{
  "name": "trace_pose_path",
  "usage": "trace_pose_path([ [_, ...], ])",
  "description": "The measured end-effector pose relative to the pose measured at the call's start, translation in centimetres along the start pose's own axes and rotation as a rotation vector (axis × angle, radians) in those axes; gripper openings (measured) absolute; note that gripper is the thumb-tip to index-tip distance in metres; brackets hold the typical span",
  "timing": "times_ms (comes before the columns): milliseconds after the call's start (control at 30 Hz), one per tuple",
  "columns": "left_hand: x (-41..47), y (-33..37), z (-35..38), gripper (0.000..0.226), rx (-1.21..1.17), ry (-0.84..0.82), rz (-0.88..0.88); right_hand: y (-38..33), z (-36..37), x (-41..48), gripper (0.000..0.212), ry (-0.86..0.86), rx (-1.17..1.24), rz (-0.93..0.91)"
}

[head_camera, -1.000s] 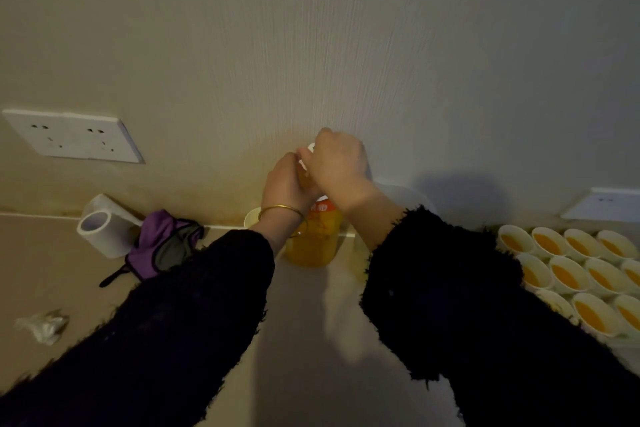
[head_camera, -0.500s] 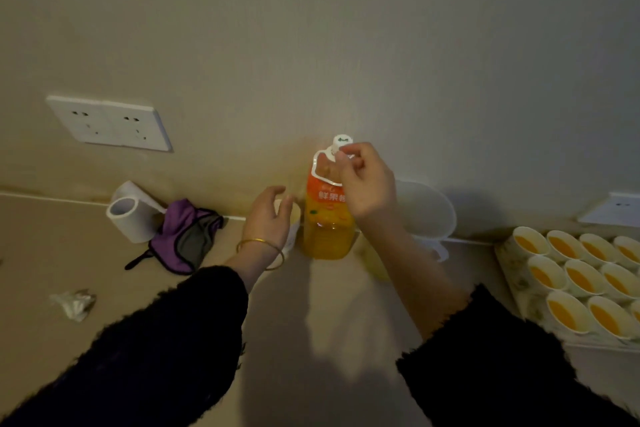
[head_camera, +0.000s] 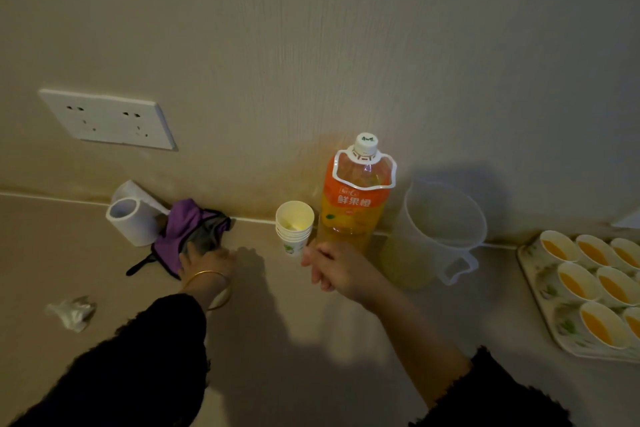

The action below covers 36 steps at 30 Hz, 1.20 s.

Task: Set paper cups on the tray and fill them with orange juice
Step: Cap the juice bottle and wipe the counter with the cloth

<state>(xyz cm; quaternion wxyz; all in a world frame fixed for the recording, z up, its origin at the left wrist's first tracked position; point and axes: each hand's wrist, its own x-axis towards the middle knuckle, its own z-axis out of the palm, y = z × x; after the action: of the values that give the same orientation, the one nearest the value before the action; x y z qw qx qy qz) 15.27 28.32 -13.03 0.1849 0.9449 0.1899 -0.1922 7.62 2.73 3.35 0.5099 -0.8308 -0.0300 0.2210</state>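
At purple cloth (head_camera: 187, 223), left hand (head_camera: 207, 262) touches; right hand (head_camera: 337, 271) loosely curled.

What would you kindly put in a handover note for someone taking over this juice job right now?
Left grip: fingers on the purple cloth near the wall; whether it grips it is unclear.
Right grip: loosely curled, holding nothing, just in front of the juice bottle.
The bottle stands upright and capped, between the stack of spare cups and the clear jug.
Done: the filled cups sit on the tray; every cup in view holds juice.
Left: the tray's right part is out of frame, so check it for gaps.
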Motion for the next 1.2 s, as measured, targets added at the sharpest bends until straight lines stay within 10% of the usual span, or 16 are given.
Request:
trace_pose_path([
  [733,-13.2,3.9,2.8,0.026,0.335,-0.448,0.276,3.9,1.9,-1.8,0.020,-0.067,-0.005,0.245],
  [833,-15.7,5.5,2.0,0.025,0.198,-0.614,0.328,4.0,0.9,-3.1,0.011,-0.105,-0.097,0.275],
  [1033,-18.9,8.9,-6.0,0.016,-0.277,-0.790,0.484,4.0,-0.5,-5.3,0.090,-0.422,-0.241,0.132],
  [1200,-20.2,11.3,-9.9,0.037,-0.757,-0.796,0.471,2.8,-0.6,-6.1,0.031,-0.346,-0.163,0.010],
])
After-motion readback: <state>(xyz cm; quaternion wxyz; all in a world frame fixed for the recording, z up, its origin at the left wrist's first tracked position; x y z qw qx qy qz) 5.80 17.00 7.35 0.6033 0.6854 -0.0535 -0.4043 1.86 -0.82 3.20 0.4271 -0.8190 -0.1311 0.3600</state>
